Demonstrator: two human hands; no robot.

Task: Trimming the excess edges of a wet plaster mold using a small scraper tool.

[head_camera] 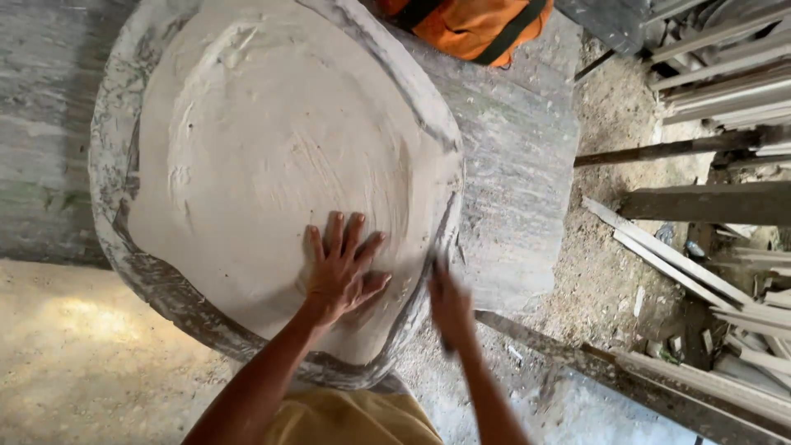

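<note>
A large round pale wooden slab (272,132) with a rough grey bark rim lies on a grey worn table. My left hand (339,268) rests flat on its near part, fingers spread, holding nothing. My right hand (449,306) is at the slab's near right rim, blurred by motion; it seems closed around a small dark tool, which I cannot make out clearly.
An orange bag with dark straps (474,26) sits at the far edge of the grey table (519,165). Pale wooden slats and planks (717,74) pile up on the right. A long dirty board (626,375) lies across the sawdust-covered floor.
</note>
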